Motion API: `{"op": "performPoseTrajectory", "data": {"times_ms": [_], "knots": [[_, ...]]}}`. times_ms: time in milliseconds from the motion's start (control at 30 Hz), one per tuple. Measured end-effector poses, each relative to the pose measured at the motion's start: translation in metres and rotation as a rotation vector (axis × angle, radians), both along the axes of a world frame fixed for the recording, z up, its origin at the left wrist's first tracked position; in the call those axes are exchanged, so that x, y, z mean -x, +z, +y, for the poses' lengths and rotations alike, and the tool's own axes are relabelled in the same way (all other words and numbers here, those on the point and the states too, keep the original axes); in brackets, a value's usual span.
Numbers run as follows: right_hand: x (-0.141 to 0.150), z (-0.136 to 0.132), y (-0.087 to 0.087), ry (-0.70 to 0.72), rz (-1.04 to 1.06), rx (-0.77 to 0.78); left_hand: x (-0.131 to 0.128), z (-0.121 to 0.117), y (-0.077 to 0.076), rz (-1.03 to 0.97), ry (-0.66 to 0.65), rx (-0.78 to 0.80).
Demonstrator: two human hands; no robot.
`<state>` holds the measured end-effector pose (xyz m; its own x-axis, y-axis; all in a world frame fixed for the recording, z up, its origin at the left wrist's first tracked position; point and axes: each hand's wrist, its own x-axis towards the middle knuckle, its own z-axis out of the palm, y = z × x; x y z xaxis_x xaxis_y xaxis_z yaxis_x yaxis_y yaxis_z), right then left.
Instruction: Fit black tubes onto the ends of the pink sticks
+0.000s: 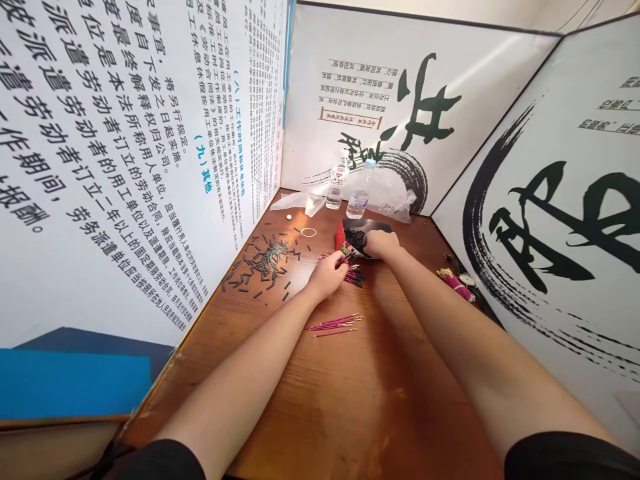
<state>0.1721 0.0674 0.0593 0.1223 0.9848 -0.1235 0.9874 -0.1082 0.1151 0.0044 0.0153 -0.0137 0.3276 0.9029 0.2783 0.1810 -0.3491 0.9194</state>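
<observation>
My left hand [331, 273] is closed in a pinch at the near side of an open red-and-black box [340, 235]. A thin, dark bit shows at its fingertips, too small to name. Short black pieces [356, 239] fill the box. Into its right side reaches my right hand [383, 244], its fingertips hidden among the pieces. Beside and below my left hand lies a bundle of thin pink sticks with black ends [355, 275]. Nearer to me rests a small group of thin pink sticks with pale gold tips [334, 324].
Many loose black pieces [267, 260] are scattered at the left. A pale ring [309, 232] lies behind them. Two water bottles [359, 200] and clear plastic [300, 203] stand at the back. A watch [468, 280] and a tied pink bundle [456, 285] are right. Printed panels [360, 40] enclose the table.
</observation>
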Motion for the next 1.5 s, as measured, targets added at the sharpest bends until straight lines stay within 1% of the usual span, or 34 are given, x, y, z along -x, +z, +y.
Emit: {"op": "performPoseTrajectory", "data": {"times_ms": [100, 233, 367, 533, 667, 800, 900, 1000, 1200, 1500], "knots": [[0.007, -0.004, 0.001, 0.029, 0.007, -0.013, 0.000, 0.001, -0.001, -0.013, -0.005, -0.007], [0.011, -0.008, 0.004, 0.045, 0.022, -0.068, 0.000, 0.001, -0.001, -0.011, -0.020, -0.016], [0.008, -0.009, 0.006, 0.046, 0.041, -0.123, 0.000, 0.000, 0.001, -0.005, -0.020, -0.004], [0.002, -0.006, 0.002, 0.042, 0.056, -0.164, 0.001, -0.002, 0.005, -0.009, -0.027, 0.006], [-0.002, -0.004, -0.001, 0.046, 0.056, -0.161, 0.002, -0.004, 0.008, 0.004, -0.018, 0.013], [-0.004, -0.002, 0.002, 0.058, 0.022, -0.148, 0.002, -0.005, 0.012, -0.007, -0.032, 0.030], [-0.005, 0.000, 0.004, 0.016, -0.040, -0.134, 0.002, -0.006, 0.013, -0.006, -0.030, 0.032], [-0.007, 0.001, 0.001, -0.022, -0.071, -0.086, 0.002, -0.007, 0.014, -0.006, -0.031, 0.038], [-0.003, 0.001, -0.009, -0.004, -0.057, -0.077, 0.002, -0.007, 0.015, 0.001, -0.031, 0.033], [0.002, -0.004, -0.004, 0.035, 0.014, -0.114, 0.003, -0.007, 0.015, 0.023, -0.013, 0.018]]}}
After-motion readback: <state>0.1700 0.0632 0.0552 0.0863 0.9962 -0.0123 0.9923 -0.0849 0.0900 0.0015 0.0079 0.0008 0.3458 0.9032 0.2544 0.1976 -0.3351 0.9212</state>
